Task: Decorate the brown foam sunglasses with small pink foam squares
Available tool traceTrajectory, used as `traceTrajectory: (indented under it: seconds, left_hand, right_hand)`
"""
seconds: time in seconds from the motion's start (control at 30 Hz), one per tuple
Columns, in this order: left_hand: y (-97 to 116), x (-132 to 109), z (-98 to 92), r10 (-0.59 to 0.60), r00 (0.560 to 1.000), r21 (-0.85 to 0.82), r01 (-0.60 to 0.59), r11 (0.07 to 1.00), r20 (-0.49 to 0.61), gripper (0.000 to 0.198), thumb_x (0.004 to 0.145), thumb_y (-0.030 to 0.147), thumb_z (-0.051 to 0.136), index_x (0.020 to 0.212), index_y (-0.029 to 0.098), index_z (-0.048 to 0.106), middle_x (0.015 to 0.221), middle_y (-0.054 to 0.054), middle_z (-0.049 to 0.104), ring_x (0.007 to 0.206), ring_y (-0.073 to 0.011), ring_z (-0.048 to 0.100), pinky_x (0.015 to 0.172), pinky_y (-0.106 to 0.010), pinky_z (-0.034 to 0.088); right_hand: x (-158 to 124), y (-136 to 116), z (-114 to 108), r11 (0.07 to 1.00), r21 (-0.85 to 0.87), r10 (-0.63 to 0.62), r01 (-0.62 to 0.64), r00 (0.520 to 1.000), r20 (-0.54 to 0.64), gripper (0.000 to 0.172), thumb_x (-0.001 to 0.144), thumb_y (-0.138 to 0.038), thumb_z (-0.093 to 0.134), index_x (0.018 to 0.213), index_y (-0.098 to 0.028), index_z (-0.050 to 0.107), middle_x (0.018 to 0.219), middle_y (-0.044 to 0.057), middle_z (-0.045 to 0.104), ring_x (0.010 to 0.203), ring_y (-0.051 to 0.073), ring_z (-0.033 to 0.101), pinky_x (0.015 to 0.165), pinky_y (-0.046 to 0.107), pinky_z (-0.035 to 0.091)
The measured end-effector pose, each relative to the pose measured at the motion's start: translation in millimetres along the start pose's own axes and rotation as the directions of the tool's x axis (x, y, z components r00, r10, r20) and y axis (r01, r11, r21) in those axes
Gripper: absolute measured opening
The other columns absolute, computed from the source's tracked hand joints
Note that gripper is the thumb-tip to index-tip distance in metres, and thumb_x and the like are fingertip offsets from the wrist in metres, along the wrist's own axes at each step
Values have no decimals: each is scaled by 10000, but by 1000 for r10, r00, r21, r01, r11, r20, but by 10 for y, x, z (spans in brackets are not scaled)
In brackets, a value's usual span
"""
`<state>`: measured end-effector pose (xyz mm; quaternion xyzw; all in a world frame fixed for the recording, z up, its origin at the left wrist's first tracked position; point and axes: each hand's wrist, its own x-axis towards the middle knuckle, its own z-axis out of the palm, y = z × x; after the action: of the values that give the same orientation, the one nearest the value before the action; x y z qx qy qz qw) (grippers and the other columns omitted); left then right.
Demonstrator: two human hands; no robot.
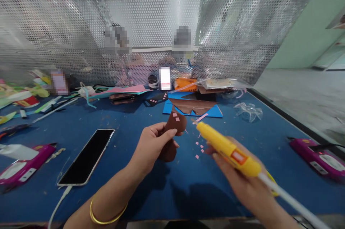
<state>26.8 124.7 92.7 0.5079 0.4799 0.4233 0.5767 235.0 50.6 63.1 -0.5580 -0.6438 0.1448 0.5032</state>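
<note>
My left hand (156, 141) pinches a curved brown piece of card or leather-like sheet (170, 124) between thumb and fingers. Two small pink squares sit near its upper edge. In my right hand (239, 175) is a yellow glue gun (226, 146), its nozzle pointing left toward the brown piece but apart from it. A white cord runs from the gun's rear to the lower right. Between my hands, several loose pink squares (202, 146) lie on the blue table (129, 193). A thin pink strip (202, 117) lies just beyond the nozzle.
A phone (87, 157) with a charging cable lies left. Magenta power strips (318, 159) flank both sides. Behind are a brown sheet on blue card (165, 109), a black piece with pink squares (156, 100), an orange object (185, 84) and a perforated metal screen (151, 6).
</note>
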Motion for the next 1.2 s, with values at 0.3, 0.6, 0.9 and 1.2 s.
traceTrajectory:
  seconds: [0.3, 0.6, 0.9, 1.2]
  left_hand:
    - [0, -29, 33, 10, 1000, 10, -10, 1000, 21, 131, 788, 308, 693, 788, 184, 736, 561, 7, 684, 470, -97, 560, 482, -186, 416]
    - [-13, -19, 44, 40, 999, 34, -40, 999, 18, 119, 804, 282, 682, 808, 183, 750, 569, 12, 683, 513, -100, 588, 513, -180, 423]
    - [-19, -18, 46, 18, 1000, 23, -18, 1000, 13, 110, 806, 283, 698, 809, 188, 754, 576, 17, 690, 498, -78, 557, 491, -159, 401]
    - [-34, -13, 45, 20, 1000, 18, -21, 1000, 23, 93, 801, 274, 711, 801, 195, 761, 591, 19, 695, 504, -71, 560, 487, -147, 395]
  right_hand:
    - [-182, -68, 327, 997, -10, -81, 81, 996, -39, 89, 877, -292, 603, 963, -275, 586, 877, 20, 650, 734, 177, 645, 647, 277, 509]
    - [-235, 1, 366, 993, -32, -114, 113, 993, -29, 72, 875, -260, 602, 947, -249, 598, 836, 22, 652, 680, 165, 650, 604, 259, 527]
    - [-225, 21, 365, 987, -61, -148, 147, 989, 0, 72, 904, -263, 584, 964, -228, 565, 853, 7, 627, 686, 120, 635, 626, 208, 522]
    - [-212, 8, 376, 989, -50, -142, 141, 990, -13, 76, 904, -263, 582, 965, -218, 576, 855, 10, 635, 691, 123, 642, 632, 216, 524]
